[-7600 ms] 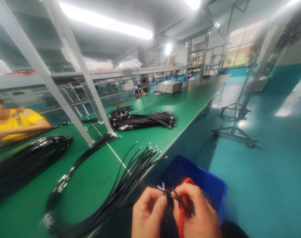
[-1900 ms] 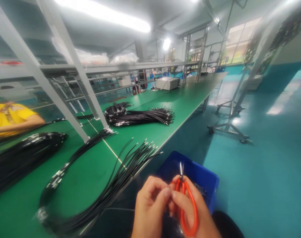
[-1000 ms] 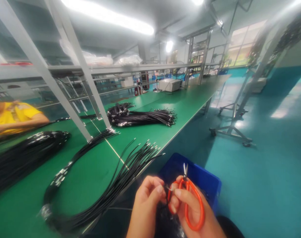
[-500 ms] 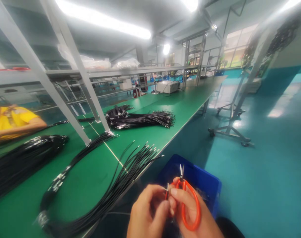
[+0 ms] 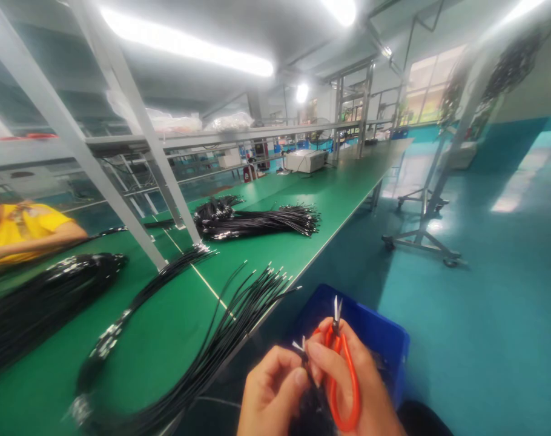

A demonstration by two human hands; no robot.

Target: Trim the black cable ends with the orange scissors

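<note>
Red-handled scissors [image 5: 356,387] are held in my right hand [image 5: 350,363], blades pointing up and slightly apart. That hand's thumb and fingertips also meet at the end of a black cable [image 5: 305,357], from which short white strands stick out. My left hand [image 5: 275,387] pinches the same cable just below its end, close beside the right hand. Both hands are over a blue bin [image 5: 393,339] beside the table edge. On the green table [image 5: 166,351] to the left, a looped bundle of black cables [image 5: 221,327] has its light-tipped ends toward my hands.
More black cable bundles [image 5: 266,221] lie farther along the table, and another [image 5: 43,303] at the left. Metal shelf posts [image 5: 121,212] rise from the tabletop. A person in a yellow top [image 5: 30,230] sits across at the left. A wheeled stand [image 5: 423,242] is on the floor at right.
The scissors and my right hand have shifted slightly. The white strands at the cable end now show spread apart, and more of the black cable is visible between my hands.
</note>
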